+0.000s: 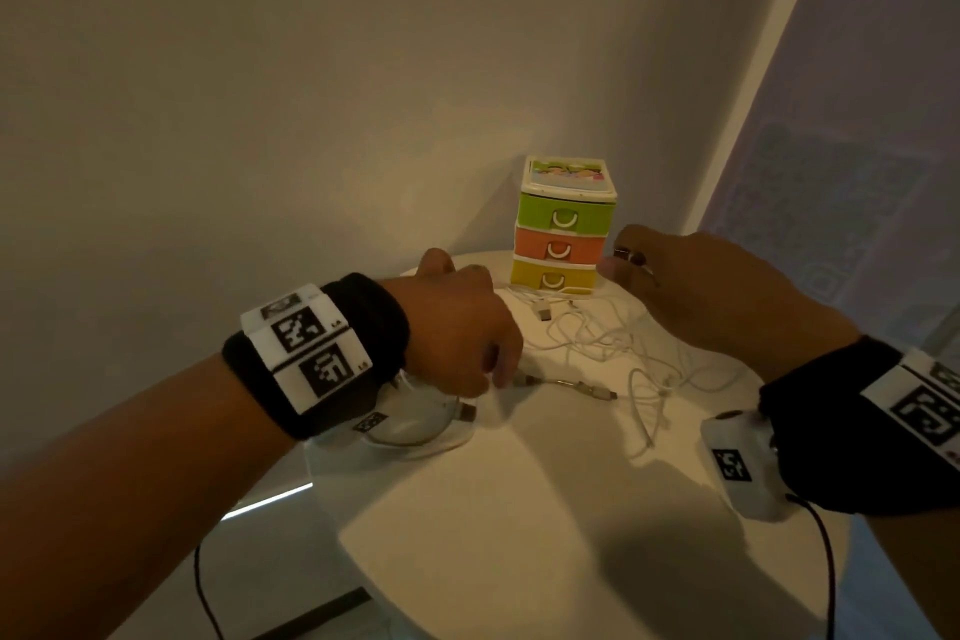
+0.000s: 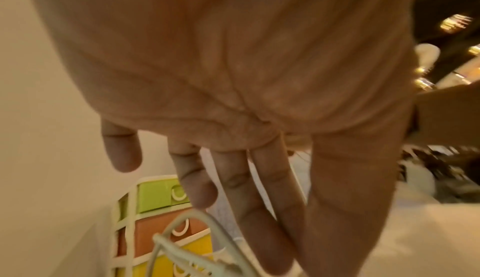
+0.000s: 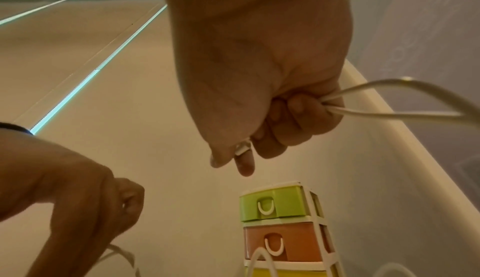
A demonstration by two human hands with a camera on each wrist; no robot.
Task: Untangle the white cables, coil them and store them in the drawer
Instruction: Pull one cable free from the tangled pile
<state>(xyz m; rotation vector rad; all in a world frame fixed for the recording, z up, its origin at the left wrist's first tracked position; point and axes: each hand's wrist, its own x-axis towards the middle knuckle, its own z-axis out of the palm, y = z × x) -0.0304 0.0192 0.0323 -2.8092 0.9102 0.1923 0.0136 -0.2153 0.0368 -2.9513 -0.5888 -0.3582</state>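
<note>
Several white cables (image 1: 597, 343) lie tangled on the round white table (image 1: 519, 525), in front of a small drawer unit (image 1: 563, 229) with green, orange and yellow drawers, all closed. My right hand (image 1: 618, 263) hovers beside the unit's right side. It grips a white cable (image 3: 389, 115) in its fist (image 3: 259, 137), with a plug end between thumb and forefinger. My left hand (image 1: 493, 374) hangs over the table's left part, fingers pointing down, pinching another cable (image 2: 197, 220) that loops below it. Its pinch (image 3: 124, 203) shows in the right wrist view.
The drawer unit (image 3: 280, 205) stands at the table's far edge, in a corner between a plain wall and a curtain (image 1: 857, 172). A USB plug (image 1: 543, 314) lies by the yellow drawer. Thin black wires (image 1: 826, 561) hang from both wrist units over the table's near edges.
</note>
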